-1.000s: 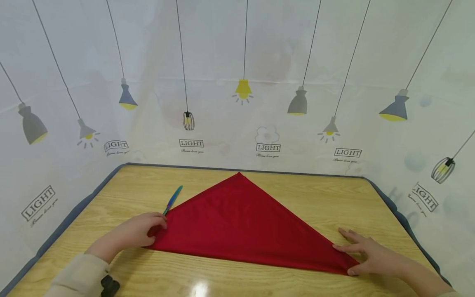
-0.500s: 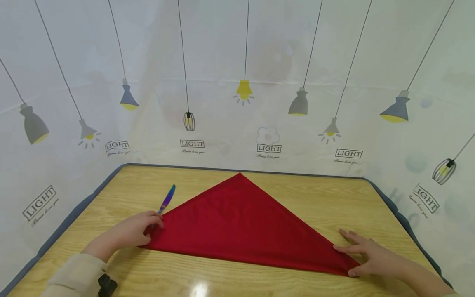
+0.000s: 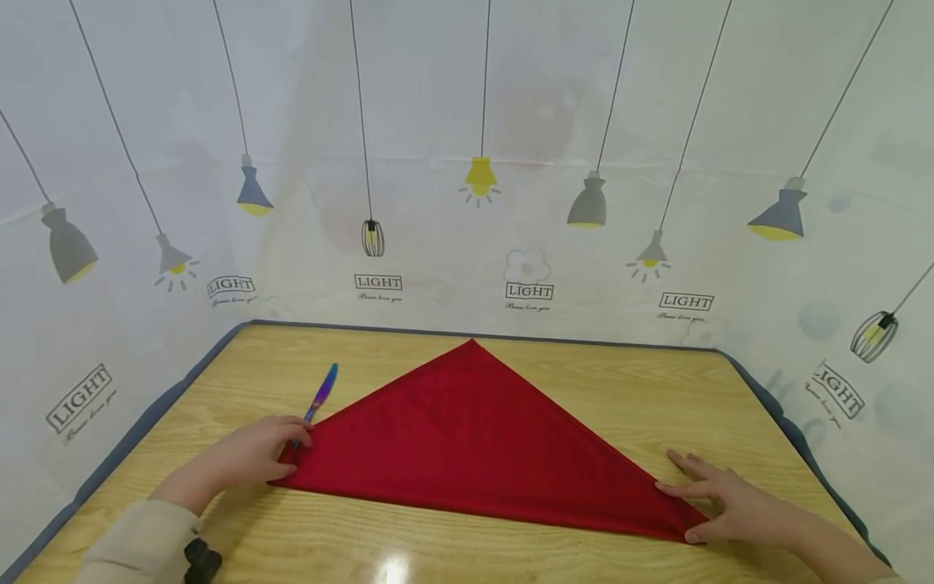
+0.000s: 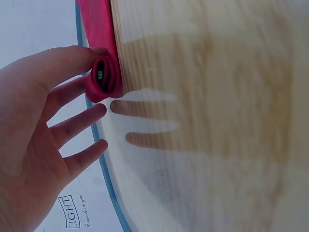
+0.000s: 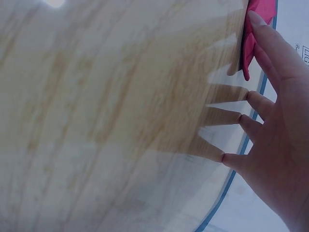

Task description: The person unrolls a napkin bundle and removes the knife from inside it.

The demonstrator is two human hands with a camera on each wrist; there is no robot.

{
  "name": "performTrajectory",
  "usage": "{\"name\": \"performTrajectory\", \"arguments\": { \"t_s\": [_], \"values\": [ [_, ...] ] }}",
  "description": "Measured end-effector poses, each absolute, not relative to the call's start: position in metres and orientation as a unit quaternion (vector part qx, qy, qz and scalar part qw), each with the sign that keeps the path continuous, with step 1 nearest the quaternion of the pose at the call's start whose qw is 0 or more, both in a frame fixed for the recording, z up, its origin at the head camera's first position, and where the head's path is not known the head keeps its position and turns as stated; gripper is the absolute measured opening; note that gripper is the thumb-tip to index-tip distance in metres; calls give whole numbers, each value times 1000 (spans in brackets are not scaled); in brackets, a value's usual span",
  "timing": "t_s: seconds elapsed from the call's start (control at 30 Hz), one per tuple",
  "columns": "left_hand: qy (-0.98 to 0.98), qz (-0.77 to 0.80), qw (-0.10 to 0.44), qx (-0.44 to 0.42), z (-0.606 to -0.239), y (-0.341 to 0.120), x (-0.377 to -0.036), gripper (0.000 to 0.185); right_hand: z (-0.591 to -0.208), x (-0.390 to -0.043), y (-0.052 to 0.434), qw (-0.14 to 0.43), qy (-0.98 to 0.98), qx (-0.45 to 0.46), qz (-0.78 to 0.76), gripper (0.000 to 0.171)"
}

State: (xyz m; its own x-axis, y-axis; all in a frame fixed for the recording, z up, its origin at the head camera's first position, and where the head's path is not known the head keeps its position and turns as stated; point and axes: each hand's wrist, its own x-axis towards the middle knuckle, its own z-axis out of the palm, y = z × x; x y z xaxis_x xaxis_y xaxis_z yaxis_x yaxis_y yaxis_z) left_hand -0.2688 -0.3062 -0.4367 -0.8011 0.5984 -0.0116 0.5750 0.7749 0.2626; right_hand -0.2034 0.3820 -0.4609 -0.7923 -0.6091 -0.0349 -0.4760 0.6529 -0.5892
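Note:
A red cloth napkin (image 3: pixel 467 446), folded to a triangle, lies on the table with its point at the back. At its left end my left hand (image 3: pixel 251 456) grips the rolled edge between thumb and fingers. The blade of an iridescent table knife (image 3: pixel 323 391) sticks out beyond the far edge, beside that hand. In the left wrist view, something green shows inside the end of the napkin roll (image 4: pixel 110 87); the knife's handle is hidden. My right hand (image 3: pixel 744 507) rests spread at the napkin's right corner, thumb (image 5: pixel 258 19) on the cloth, other fingers touching the table.
The wooden table (image 3: pixel 409 543) has a blue-grey edge strip (image 3: pixel 584 339). Close behind and on both sides stands a pale wall covering (image 3: pixel 423 105) printed with hanging lamps. A black device (image 3: pixel 202 560) sits at the left wrist.
My left hand, the knife and the napkin's left end have moved a little to the left, and the napkin reaches wider. The right hand stays in place.

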Motion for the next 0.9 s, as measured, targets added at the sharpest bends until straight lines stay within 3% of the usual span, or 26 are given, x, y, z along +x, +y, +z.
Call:
{"name": "performTrajectory", "arguments": {
  "t_s": [0.9],
  "values": [
    [951, 152, 79, 257, -437, -323, -268, 38, -462, -205, 382, 101, 896, -329, -280, 57]
  ]
}}
